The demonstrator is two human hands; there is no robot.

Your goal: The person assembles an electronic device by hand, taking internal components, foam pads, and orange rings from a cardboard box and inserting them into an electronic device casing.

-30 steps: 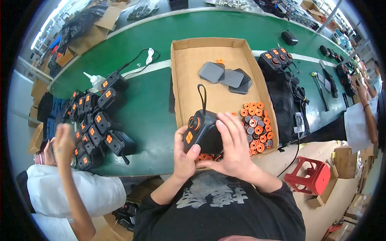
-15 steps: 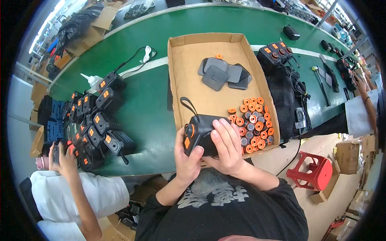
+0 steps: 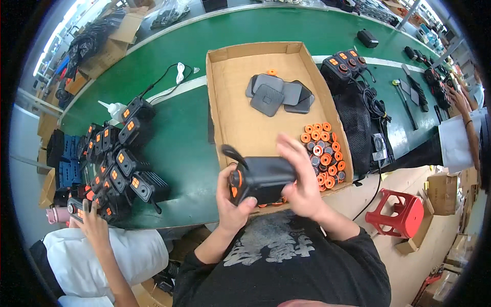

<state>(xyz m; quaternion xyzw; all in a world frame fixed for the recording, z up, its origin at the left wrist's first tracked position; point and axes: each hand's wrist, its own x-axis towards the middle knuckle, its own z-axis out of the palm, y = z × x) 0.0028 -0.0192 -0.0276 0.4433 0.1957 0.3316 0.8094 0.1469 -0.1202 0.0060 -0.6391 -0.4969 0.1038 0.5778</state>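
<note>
In front of my body, above the near side of the cardboard tray (image 3: 211, 92), is a black box-shaped device (image 3: 271, 176) with orange buttons and a wrist-strap loop. Its left end rests in my left hand (image 3: 230, 204), fingers and thumb gripping it. My right hand (image 3: 305, 184) is at the other end, fingers stretched and raised, the thumb close to the casing; whether it touches is unclear. Orange and dark round knobs (image 3: 326, 159) crowd the tray's right corner, partly behind that hand. Farther back in the tray lie several dark grey square pads (image 3: 267, 100).
Similar black devices (image 3: 118, 171) are piled to the left, near a white squeeze bottle (image 3: 113, 109). More devices (image 3: 343, 65) and coiled cables stand right of the tray. A co-worker's hand (image 3: 92, 225) holds a device at lower left. A red stool (image 3: 399, 212) stands at right.
My right hand has lifted its fingers off the device and spread them. The device has turned, showing more of its long side. The co-worker at left has shifted a device.
</note>
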